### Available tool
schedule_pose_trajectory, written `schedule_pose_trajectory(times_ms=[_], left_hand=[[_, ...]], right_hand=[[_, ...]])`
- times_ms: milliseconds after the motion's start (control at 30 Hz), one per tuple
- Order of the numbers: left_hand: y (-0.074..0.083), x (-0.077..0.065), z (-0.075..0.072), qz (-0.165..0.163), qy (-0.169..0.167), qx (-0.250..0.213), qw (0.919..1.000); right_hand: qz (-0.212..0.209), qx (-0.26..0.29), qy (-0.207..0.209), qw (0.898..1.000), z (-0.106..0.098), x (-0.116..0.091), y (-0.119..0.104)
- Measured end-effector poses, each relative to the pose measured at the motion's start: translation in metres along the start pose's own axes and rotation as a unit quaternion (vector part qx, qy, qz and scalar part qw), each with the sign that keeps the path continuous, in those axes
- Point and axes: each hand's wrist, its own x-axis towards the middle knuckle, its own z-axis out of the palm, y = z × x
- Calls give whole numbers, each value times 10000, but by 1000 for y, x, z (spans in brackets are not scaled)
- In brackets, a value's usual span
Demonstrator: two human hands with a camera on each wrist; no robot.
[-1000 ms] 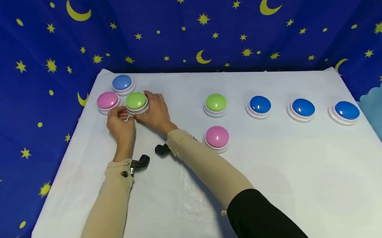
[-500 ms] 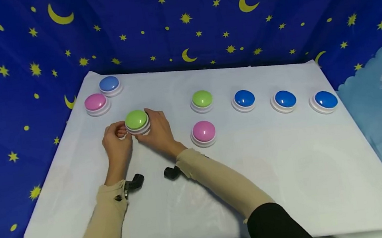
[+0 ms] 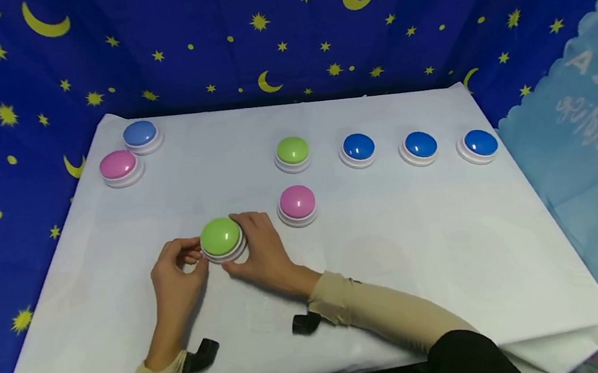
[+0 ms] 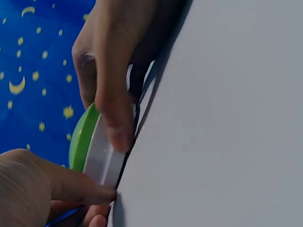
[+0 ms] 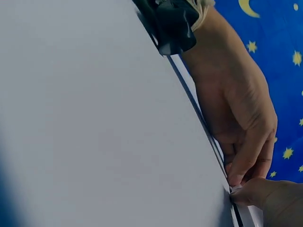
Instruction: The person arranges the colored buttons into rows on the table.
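A push button with a green dome (image 3: 220, 237) and white round base is between my two hands near the left front of the table. My left hand (image 3: 178, 281) pinches the base's left edge with curled fingers and thumb. On the other side my right hand (image 3: 267, 254) grips the base, thumb at the front and fingers behind. In the left wrist view, the right thumb (image 4: 119, 135) and the left thumb (image 4: 94, 191) both touch the white base (image 4: 102, 156), which lies at or just above the tabletop. The right wrist view hides most of the button.
Blue (image 3: 139, 134) and pink (image 3: 117, 165) buttons stand together at the back left. Another green button (image 3: 292, 151) has a pink one (image 3: 297, 202) in front. Several dark blue buttons (image 3: 421, 145) form a row rightward. White cloth covers the table (image 3: 429, 270); a starry curtain (image 3: 189, 43) hangs behind.
Both hands have drawn the green button from beside the pink and blue ones at the back left toward the table's front. The view has also shifted to the right.
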Motion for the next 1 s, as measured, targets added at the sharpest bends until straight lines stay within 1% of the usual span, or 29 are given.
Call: schedule_pose_trajectory(times_ms=[67, 167, 233, 367, 467, 533, 667, 833, 933, 1000], left_hand=[[5, -11, 1, 108, -215, 72, 9997], [12, -25, 7, 304, -509, 82, 9982], [16, -35, 14, 440, -632, 67, 9970], [24, -54, 29, 749, -813, -118, 9938], [32, -66, 39, 953, -1016, -209, 9900], [39, -71, 47, 1016, -1189, -266, 9873], [59, -76, 65, 970, -1641, -268, 9813], [80, -72, 88, 955, -2270, -351, 9686], [91, -68, 104, 1020, -2508, -465, 9615], [97, -64, 117, 1111, -2582, -561, 9580]], right_hand=[[28, 45, -16, 10000, -8, -14, 1], [28, 122, 22, 9999, -21, -33, 5], [16, 150, 41, 9999, -29, -46, 10], [43, 240, 4, 9997, -48, -74, 18], [43, 249, 12, 9997, -62, -93, 25], [-14, 220, 74, 9997, -73, -104, 32], [-34, 144, 207, 9997, -95, -123, 46], [148, 23, 256, 9996, -123, -135, 69], [289, -44, 318, 9991, -139, -137, 83], [395, -100, 367, 9985, -148, -137, 92]])
